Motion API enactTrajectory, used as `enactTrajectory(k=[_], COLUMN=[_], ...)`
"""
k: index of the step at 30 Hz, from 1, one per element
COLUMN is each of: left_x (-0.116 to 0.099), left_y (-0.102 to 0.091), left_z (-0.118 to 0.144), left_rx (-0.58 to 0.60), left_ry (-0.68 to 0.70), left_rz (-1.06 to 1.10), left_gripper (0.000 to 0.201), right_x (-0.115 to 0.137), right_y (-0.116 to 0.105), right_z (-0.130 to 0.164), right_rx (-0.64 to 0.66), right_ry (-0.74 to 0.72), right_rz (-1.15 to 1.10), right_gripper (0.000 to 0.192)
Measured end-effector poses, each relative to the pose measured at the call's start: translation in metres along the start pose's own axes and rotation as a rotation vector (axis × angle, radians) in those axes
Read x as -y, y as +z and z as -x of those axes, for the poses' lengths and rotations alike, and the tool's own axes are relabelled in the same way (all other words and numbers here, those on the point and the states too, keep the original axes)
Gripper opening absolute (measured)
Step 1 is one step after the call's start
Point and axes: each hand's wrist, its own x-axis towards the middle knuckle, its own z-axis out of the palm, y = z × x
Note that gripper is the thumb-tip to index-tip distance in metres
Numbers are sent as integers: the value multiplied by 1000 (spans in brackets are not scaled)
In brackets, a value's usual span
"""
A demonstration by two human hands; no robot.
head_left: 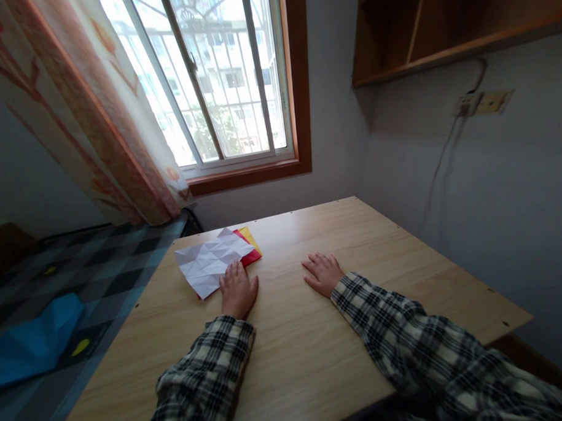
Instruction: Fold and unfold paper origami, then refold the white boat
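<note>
Head: left hand [238, 292] on white paper [204, 262]; right hand [324, 274] on tabletop [290, 357]

The flowered curtain [88, 113] and bed [132, 255] suggest a home.

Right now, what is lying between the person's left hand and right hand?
In the head view, only bare wooden tabletop lies between the left hand and the right hand.

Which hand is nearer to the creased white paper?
Left. The left hand lies with its fingers over the lower right edge of the creased white paper; the right hand rests on the table, apart from it, farther right.
</note>
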Motion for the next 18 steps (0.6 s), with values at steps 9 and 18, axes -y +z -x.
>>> enactTrajectory(k=[9,18], left_x=[4,-44], left_y=[-19,-37], left_z=[-7,26], left_rx=[-551,-390], left_ry=[78,632], left_rz=[243,212], left_gripper=[72,69], right_x=[-1,-5], right_y=[1,3], right_z=[0,-4], right_rx=[2,-31], right_ry=[-3,-15], right_rz=[-22,-111], right_gripper=[53,50])
